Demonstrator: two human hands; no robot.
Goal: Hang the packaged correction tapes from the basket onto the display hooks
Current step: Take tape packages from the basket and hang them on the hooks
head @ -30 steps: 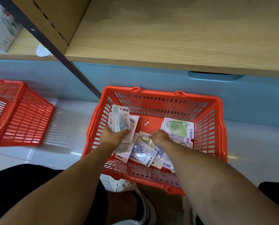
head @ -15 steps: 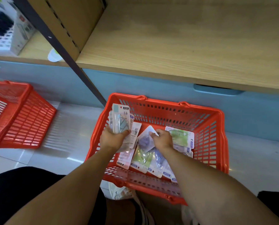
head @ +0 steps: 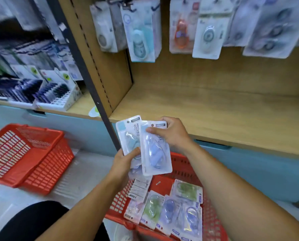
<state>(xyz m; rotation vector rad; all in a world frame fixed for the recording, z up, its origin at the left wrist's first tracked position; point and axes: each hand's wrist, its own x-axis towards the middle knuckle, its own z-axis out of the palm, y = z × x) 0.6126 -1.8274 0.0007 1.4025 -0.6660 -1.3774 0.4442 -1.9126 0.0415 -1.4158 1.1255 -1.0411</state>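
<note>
I'm pinching the purple blister-packed correction tape (head: 155, 150) at its card top with my right hand (head: 173, 134); my left hand (head: 126, 159) is gripping a blue-carded pack (head: 128, 134) behind it. Packs look light, stiff, slick, so I'm holding by the card edge. More are lying in the red plastic basket (head: 213, 221) below; display hooks (head: 133, 7) are overhead.

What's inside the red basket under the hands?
The red basket holds several correction tape packs, green and blue ones, lying flat and overlapping. The arms cover part of it, so any more packs there stay hidden.
</note>
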